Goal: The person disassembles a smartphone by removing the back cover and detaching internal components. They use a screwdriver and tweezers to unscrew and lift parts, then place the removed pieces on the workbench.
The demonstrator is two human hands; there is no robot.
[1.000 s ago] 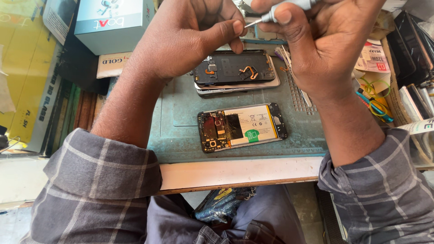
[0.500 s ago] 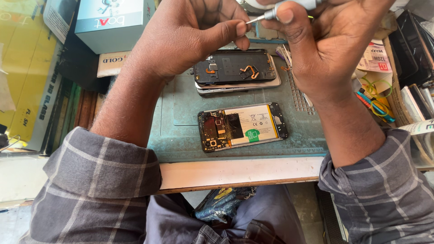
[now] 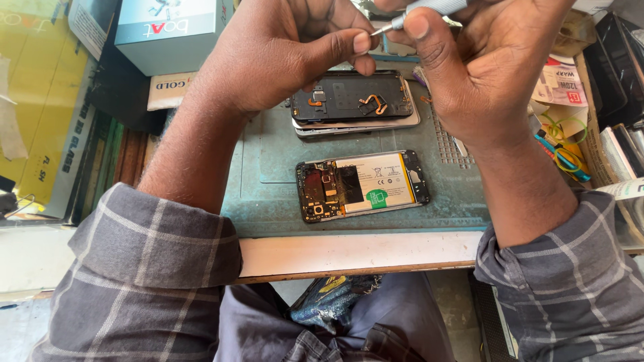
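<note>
The right hand [image 3: 493, 74] is clenched around a slim silver screwdriver [image 3: 419, 10], gripping its handle between thumb and fingers so that the thin metal tip points left toward the other hand. The left hand [image 3: 288, 50] is curled, its thumb and fingers pinched together right at the screwdriver tip; whether something tiny sits between those fingertips cannot be told. Both hands hover above the far part of a green work mat [image 3: 268, 194] that covers the desk [image 3: 349, 255]. Just beneath them lies a dark phone back frame [image 3: 352, 97] with orange flex cables, stacked on a pale panel of the same outline. Nearer the person, apart from that stack, an opened phone [image 3: 362, 184] lies flat on the mat with its circuit board to the left and its white battery with a green tab to the right. A light blue box [image 3: 171, 33] stands at the far left of the mat, and coloured tools and cables [image 3: 560, 151] lie at the right edge beside the right forearm. Both arms wear grey checked sleeves rolled up.
</note>
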